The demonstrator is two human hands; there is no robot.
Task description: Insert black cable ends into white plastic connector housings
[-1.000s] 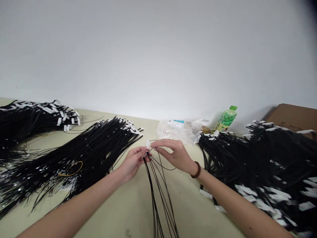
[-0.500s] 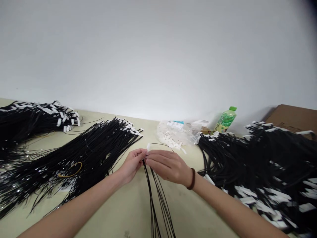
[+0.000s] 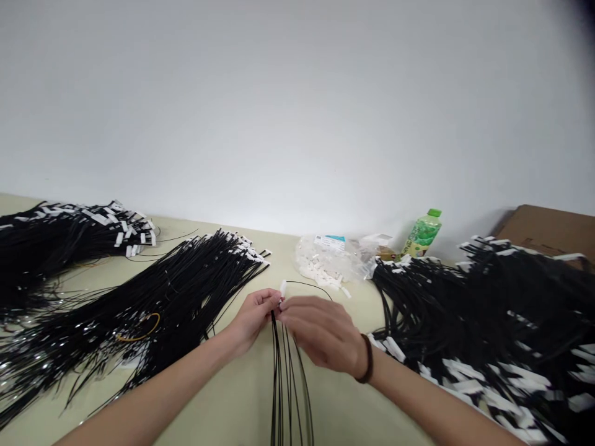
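Note:
My left hand (image 3: 253, 319) pinches a small white connector (image 3: 283, 287) at the top of a thin bunch of black wires (image 3: 286, 384) that hangs down toward me. Palm down, my right hand (image 3: 320, 331) meets it from the right, fingertips closed on the wire ends just below the connector. One black wire loops out from the connector and curves right over the table. A dark bracelet sits on my right wrist.
Large bundles of black wires with white tags lie at the left (image 3: 153, 291), far left (image 3: 60, 232) and right (image 3: 483, 310) on the pale table (image 3: 232, 396). Behind my hands are a clear bag of white connectors (image 3: 325, 260), a green bottle (image 3: 422, 234) and a cardboard box (image 3: 548, 226).
My right hand dropped from above the connector and turned palm down over the wire bunch. The bunch has drawn closer together. The view tilted up slightly.

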